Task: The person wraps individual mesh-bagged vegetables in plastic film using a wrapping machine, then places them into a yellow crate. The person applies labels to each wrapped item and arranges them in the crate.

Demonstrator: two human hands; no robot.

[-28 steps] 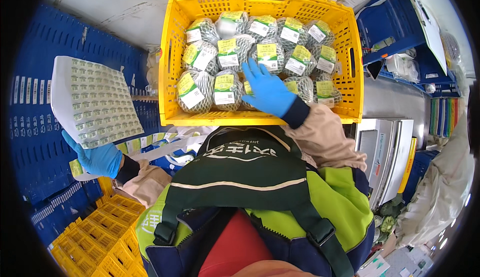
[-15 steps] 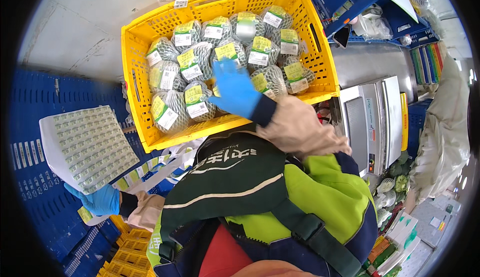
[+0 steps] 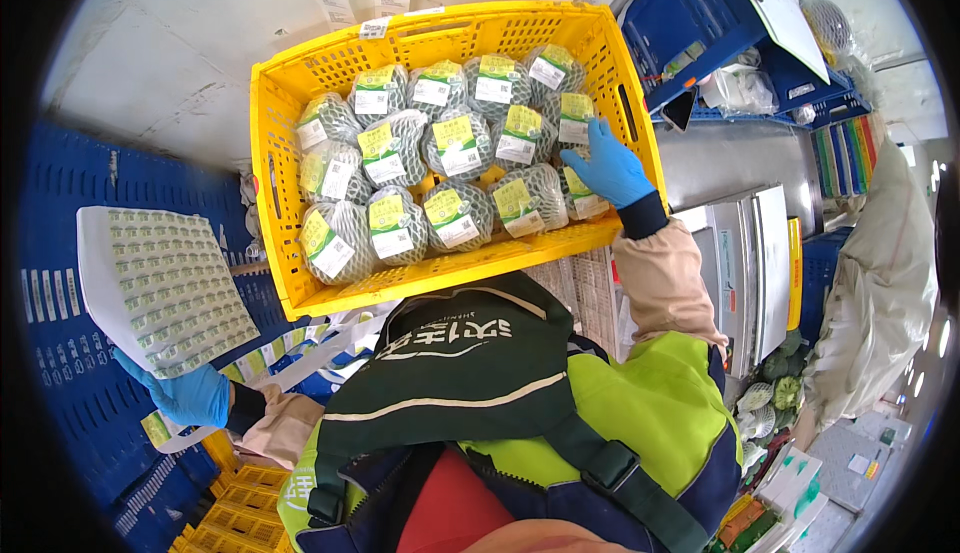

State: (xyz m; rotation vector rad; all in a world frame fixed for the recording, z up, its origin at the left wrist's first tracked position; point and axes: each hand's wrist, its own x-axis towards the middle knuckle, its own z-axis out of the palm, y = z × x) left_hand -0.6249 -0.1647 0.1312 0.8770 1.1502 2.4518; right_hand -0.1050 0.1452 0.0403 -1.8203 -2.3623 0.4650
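A yellow crate holds rows of net-wrapped round produce packs, each with a yellow-green and white label. My right hand, in a blue glove, is over the pack at the right end of the near row. Its fingers are stretched out and partly cover that pack; nothing shows gripped in them. Off to the left, my left hand, also gloved in blue, holds a white sheet of small green labels by its lower edge. Its fingertips are partly hidden behind the sheet.
Blue crates stand at the left, with yellow crates below. A strip of labels trails beside my left forearm. Right of the crate are a metal counter, a white machine and a blue bin with a phone.
My right hand has moved from the middle of the crate to its right end, uncovering a labelled pack in the near row. My left hand still holds the label sheet.
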